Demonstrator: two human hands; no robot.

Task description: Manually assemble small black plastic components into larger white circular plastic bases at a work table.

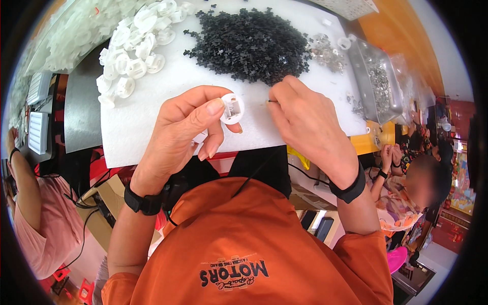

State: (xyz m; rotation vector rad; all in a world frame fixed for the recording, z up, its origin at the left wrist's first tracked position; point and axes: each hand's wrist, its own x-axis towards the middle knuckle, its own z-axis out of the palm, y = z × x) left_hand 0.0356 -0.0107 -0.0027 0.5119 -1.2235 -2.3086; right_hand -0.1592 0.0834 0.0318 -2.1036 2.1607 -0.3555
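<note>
My left hand [185, 129] holds a small round white plastic part [232, 108] between thumb and fingers, its open side facing up. My right hand [307, 122] is just to the right of it, fingers pinched on a tiny dark piece [273, 101] near the part. Both hands hover over a white foam pad [147, 127]. A heap of small black cross-shaped pieces [251, 43] lies beyond the hands. A cluster of white round parts [134, 51] lies at the pad's far left.
A metal tray [376, 76] with small shiny metal bits stands at the right, with loose bits [325, 51] beside it. More white parts [76, 30] pile up at the far left. Other people sit at the left [30, 203] and right [406, 193].
</note>
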